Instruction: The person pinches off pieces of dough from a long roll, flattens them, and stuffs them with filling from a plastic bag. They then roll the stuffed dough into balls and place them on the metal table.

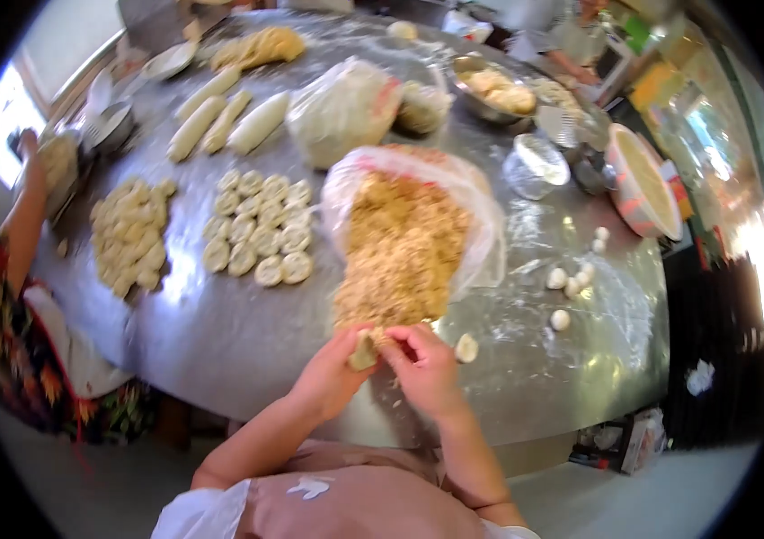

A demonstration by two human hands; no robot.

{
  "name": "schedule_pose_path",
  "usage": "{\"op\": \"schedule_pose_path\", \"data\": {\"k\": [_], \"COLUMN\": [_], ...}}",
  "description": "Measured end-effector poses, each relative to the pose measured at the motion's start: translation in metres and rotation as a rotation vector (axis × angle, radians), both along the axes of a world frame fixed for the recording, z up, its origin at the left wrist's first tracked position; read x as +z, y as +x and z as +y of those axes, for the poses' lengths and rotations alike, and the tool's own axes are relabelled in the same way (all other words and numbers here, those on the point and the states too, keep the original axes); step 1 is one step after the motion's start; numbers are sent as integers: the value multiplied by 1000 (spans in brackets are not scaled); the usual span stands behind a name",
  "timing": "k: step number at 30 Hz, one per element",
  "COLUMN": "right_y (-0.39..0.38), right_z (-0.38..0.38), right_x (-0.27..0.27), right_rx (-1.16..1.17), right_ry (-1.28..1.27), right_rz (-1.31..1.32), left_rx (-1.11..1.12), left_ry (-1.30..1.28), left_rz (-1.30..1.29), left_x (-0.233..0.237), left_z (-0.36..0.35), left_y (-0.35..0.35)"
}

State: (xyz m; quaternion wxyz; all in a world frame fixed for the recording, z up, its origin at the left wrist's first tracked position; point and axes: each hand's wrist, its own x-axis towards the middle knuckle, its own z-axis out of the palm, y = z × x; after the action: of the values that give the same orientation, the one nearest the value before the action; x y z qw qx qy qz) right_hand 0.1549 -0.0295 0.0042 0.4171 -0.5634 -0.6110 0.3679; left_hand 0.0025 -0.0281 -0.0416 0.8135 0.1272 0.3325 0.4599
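At the front edge of the metal table, my left hand [333,368] is closed round a small piece of dough [364,352]. My right hand [422,366] touches the same piece from the right, its fingers pinched together at the top. Just beyond both hands, a heap of crumbly brown filling [404,251] spills from an open plastic bag [487,211]. To the right of my right hand lies a small round dough piece [466,349]. Several round dough pieces [265,241] stand in rows left of the filling.
Small dough lumps [130,234] lie at left, with dough rolls [195,130] behind. A tied bag [343,112] stands at the back, a metal bowl [494,88] beyond it. White balls [560,320] and a large bowl [643,180] are right. One person's arm [27,216] is left, another person back right.
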Motion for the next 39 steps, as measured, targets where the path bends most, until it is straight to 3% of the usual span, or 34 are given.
{"op": "schedule_pose_path", "data": {"k": [4,7,11,16,20,23,26,29,32,36,39], "right_y": [-14,-15,-18,-17,-18,-28,-30,-19,6,1,-3], "right_z": [-6,-11,-18,-15,-11,-14,-15,-16,-16,-10,-13], "right_x": [3,1,-8,-9,-11,0,-2,-1,-5,2,-15], "right_rx": [15,62,-45,-67,-230,-178,-84,-73,-35,210,230], "right_ry": [173,144,-93,-28,23,-28,108,-104,145,389,456], "right_rz": [-191,-222,102,38,-77,-85,-117,239,-41,-444,-543], "left_rx": [-38,-95,-54,-86,-65,-47,-74,-72,-63,-154,-237], "left_ry": [25,57,47,58,-13,4,-24,-29,-75,-171,-116], "left_rz": [60,68,26,148,-99,-158,-187,-211,-245,-225,-227], "left_x": [21,18,11,10,9,11,10,12,16,38,28], "left_z": [-6,-8,-7,-3,-1,-3,-1,-1,1,-1,-7], "left_y": [9,6,7,8,1,1,1,-5,-7,-7,-4]}}
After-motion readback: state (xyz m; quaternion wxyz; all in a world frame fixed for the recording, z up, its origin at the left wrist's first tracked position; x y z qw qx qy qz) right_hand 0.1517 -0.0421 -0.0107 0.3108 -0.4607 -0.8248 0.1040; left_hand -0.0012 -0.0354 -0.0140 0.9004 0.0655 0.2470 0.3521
